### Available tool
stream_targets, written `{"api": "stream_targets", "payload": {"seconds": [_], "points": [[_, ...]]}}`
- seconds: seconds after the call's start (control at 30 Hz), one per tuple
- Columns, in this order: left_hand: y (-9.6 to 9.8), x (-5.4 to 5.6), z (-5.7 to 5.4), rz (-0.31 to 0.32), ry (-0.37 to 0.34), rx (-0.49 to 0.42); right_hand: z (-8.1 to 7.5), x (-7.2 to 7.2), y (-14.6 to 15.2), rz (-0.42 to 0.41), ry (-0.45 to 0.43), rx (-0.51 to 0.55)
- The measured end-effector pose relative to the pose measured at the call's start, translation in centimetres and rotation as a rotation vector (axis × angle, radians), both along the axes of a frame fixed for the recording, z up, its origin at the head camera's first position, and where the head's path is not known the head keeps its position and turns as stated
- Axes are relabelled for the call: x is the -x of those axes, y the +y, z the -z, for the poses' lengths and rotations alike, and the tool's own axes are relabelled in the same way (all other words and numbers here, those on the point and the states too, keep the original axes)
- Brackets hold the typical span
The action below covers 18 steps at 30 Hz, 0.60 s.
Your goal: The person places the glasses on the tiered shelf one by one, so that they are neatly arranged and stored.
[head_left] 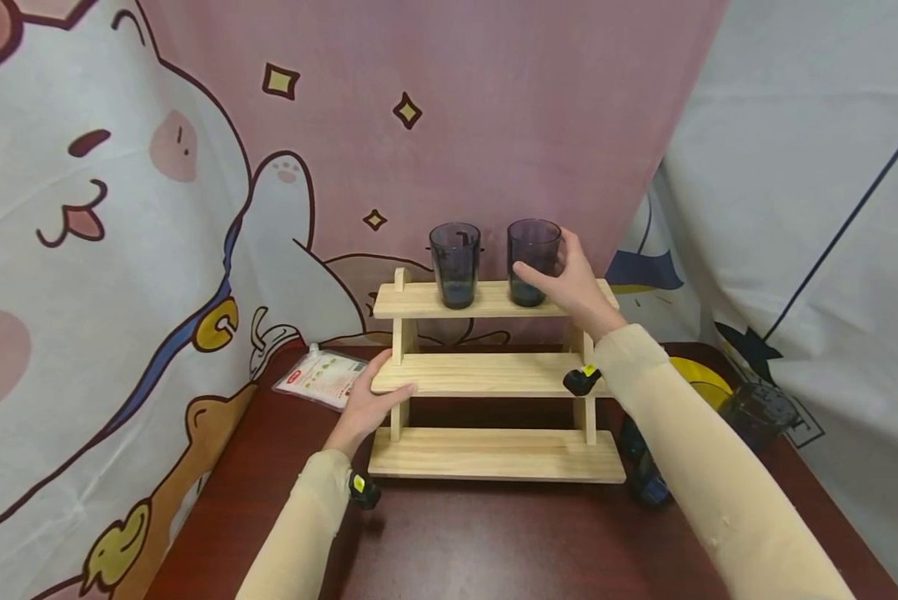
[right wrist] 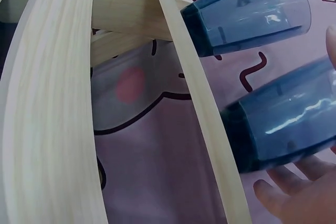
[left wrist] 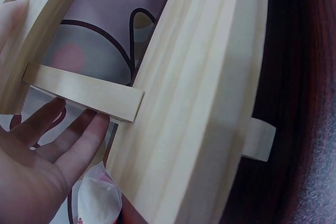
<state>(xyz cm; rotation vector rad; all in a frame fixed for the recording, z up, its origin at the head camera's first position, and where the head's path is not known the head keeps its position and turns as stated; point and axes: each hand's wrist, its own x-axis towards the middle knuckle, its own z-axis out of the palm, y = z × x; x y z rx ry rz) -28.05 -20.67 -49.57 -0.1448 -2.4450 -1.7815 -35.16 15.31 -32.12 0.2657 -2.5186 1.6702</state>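
Observation:
A three-tier wooden display rack (head_left: 494, 457) stands on the dark red table. My left hand (head_left: 364, 402) holds its left side at the middle tier, thumb along the shelf's front edge. In the left wrist view the fingertips (left wrist: 100, 121) lie against a wooden upright (left wrist: 84, 90). On the top tier, my right hand (head_left: 578, 287) grips a dark tinted drinking glass (head_left: 527, 250) from its right side, thumb across the front. This glass stands upright near the shelf's right part. A matching glass (head_left: 456, 267) stands to its left on the same tier.
Behind the rack hangs a pink cartoon cloth (head_left: 524, 100). A clear printed pouch (head_left: 321, 375) lies left of the rack. At the right, partly behind my sleeve, are a yellow round item (head_left: 699, 379), another glass (head_left: 760, 412) and dark blue glassware (head_left: 649, 487).

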Motion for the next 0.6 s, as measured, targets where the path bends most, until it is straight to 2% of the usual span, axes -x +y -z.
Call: {"api": "stream_targets", "payload": {"seconds": [0.2, 0.4, 0.6], "points": [[-0.1, 0.0, 0.0, 0.000, 0.001, -0.005, 0.1, -1.0, 1.3, -0.018, -0.016, -0.024], [0.0, 0.0, 0.0, 0.006, -0.002, -0.004, 0.0, -2.3, 3.4, -0.081, 0.014, 0.023], [-0.1, 0.0, 0.0, 0.003, -0.012, 0.000, 0.0, -3.5, 5.6, -0.061, 0.029, -0.006]]}}
